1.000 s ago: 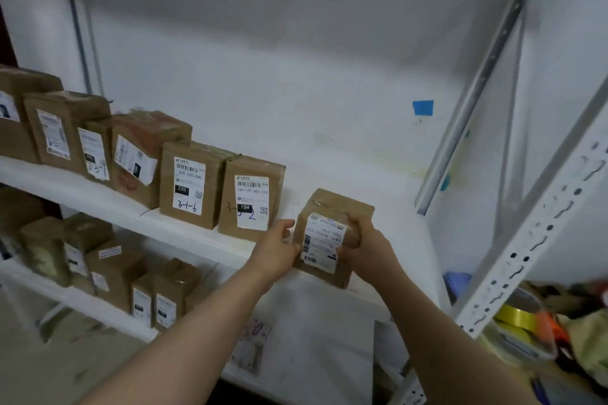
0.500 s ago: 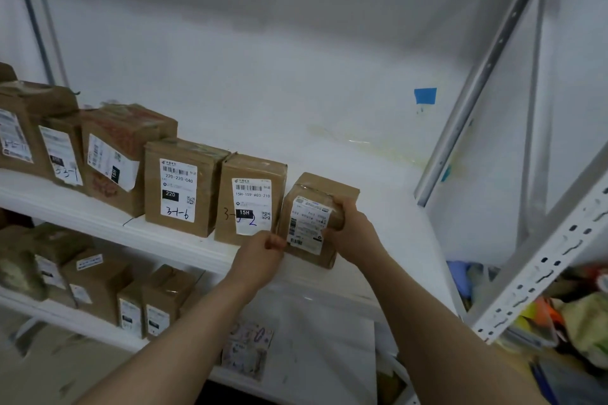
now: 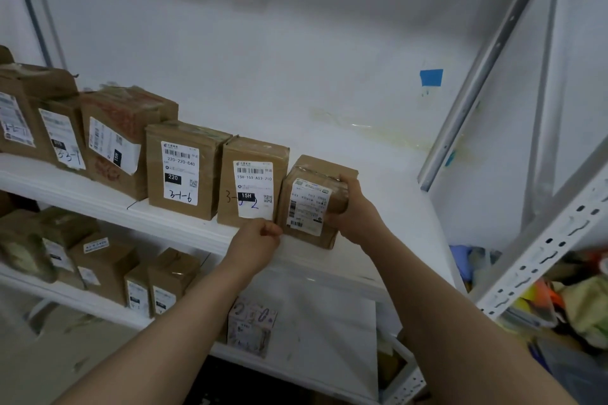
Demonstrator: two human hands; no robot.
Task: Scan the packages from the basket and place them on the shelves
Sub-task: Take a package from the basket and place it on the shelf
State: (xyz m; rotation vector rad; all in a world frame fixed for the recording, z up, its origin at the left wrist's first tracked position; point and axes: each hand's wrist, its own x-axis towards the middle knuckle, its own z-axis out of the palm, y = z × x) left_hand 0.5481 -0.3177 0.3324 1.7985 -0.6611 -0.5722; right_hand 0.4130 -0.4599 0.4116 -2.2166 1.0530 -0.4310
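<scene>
The small cardboard package (image 3: 312,204) stands upright on the upper shelf (image 3: 391,207) at the right end of a row of boxes, just beside the package labelled 15H (image 3: 251,181), its white label facing out. The right hand (image 3: 353,212) has its grip clamped on the package's right side, fingers curled round the edge. The left hand (image 3: 255,242) is at the package's lower left corner with fingers curled; whether its grip pinches the box I cannot tell. More cardboard boxes (image 3: 108,270) fill the lower shelf (image 3: 329,312).
</scene>
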